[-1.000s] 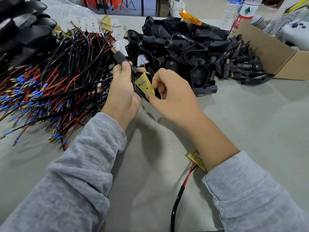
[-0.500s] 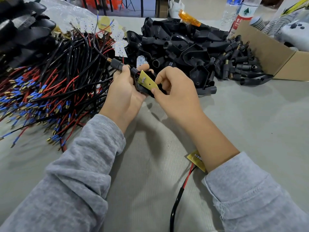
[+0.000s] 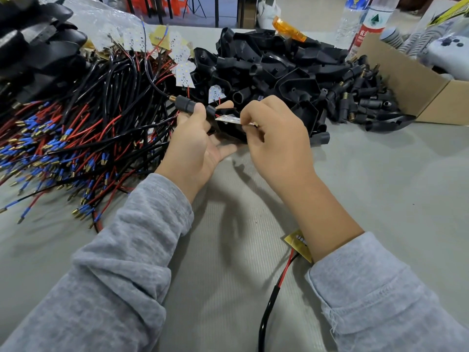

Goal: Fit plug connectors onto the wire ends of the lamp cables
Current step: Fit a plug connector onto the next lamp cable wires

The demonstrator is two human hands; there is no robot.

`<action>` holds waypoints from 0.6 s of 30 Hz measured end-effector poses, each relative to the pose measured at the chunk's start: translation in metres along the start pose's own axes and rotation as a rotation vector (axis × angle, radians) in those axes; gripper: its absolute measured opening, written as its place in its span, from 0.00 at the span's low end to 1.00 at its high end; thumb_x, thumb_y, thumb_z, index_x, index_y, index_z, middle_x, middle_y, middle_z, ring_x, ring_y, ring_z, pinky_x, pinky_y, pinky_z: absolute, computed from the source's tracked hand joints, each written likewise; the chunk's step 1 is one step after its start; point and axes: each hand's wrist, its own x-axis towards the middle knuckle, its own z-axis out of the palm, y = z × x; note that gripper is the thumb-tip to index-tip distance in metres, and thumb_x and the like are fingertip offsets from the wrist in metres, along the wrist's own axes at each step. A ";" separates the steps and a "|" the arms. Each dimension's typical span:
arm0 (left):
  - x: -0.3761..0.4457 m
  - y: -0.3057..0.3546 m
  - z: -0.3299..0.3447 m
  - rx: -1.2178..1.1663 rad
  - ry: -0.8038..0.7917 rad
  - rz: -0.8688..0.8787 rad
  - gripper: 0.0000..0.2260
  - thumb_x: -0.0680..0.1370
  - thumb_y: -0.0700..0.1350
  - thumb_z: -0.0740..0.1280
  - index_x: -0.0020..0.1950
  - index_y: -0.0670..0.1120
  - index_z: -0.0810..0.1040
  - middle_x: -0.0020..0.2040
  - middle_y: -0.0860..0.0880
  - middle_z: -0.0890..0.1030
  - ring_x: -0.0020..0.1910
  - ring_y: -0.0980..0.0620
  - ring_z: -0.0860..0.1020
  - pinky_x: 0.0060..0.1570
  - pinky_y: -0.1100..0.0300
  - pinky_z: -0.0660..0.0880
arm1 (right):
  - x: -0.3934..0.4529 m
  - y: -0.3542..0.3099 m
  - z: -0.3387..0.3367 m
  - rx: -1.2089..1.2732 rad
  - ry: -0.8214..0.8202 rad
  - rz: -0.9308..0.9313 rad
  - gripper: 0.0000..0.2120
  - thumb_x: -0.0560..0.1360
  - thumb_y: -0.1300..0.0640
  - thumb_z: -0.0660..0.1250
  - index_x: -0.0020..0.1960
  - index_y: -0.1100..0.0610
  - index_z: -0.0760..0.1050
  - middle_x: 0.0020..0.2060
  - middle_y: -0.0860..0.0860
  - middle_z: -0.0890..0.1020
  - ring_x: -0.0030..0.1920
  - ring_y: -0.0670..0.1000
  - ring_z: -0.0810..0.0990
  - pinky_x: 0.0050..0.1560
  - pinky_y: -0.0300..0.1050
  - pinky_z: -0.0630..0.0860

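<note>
The grey table (image 3: pixel 380 199) carries all parts. A large heap of cables (image 3: pixel 76 128) with black and red wires and blue-sleeved brass ends covers its left side. A pile of black plastic housings (image 3: pixel 279 72) lies at the far centre, with small black plug connectors (image 3: pixel 360 97) spread along its right edge. A cardboard box (image 3: pixel 406 80) stands at the far right, beside a plastic bottle (image 3: pixel 370 24) with a red and white label. White and yellow circuit boards (image 3: pixel 182 72) lie on top of the cable heap, close to the housings.

Both forearms wear grey sleeves (image 3: pixel 121 275). A separate cable (image 3: pixel 271 301) with a yellow board (image 3: pixel 298 243) lies on the table, partly under the right forearm.

The left hand (image 3: pixel 195 146) grips one black housing (image 3: pixel 228 128) from below; its thumb presses on a black plug (image 3: pixel 185 104) already seated on a cable end, with a brass threaded tip showing at the plug's far end. That cable runs back into the heap. The right hand (image 3: pixel 274 138) has its fingers curled and pinches a small white board (image 3: pixel 228 119) at the opening of the held housing. Thin red wire shows between the plug and the board. The held assembly is above the table, just in front of the pile of housings.
</note>
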 end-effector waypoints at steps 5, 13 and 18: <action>0.002 -0.001 0.000 0.017 0.021 -0.044 0.19 0.85 0.48 0.51 0.72 0.40 0.63 0.61 0.41 0.80 0.53 0.41 0.82 0.40 0.45 0.81 | 0.001 0.003 -0.002 -0.002 0.028 0.053 0.08 0.72 0.69 0.62 0.47 0.62 0.78 0.41 0.54 0.77 0.41 0.54 0.74 0.42 0.48 0.70; -0.002 0.002 0.000 0.052 -0.035 -0.022 0.22 0.79 0.35 0.64 0.72 0.35 0.64 0.63 0.34 0.77 0.56 0.38 0.81 0.48 0.41 0.80 | 0.004 0.001 0.003 0.243 0.166 0.303 0.08 0.77 0.57 0.68 0.43 0.60 0.82 0.39 0.51 0.82 0.41 0.47 0.78 0.47 0.41 0.74; -0.003 -0.002 0.000 0.183 -0.041 0.004 0.22 0.77 0.30 0.64 0.69 0.38 0.62 0.63 0.37 0.78 0.55 0.39 0.82 0.50 0.40 0.80 | 0.006 0.004 0.003 0.410 0.166 0.397 0.07 0.72 0.65 0.71 0.41 0.57 0.75 0.36 0.45 0.78 0.37 0.45 0.76 0.44 0.38 0.76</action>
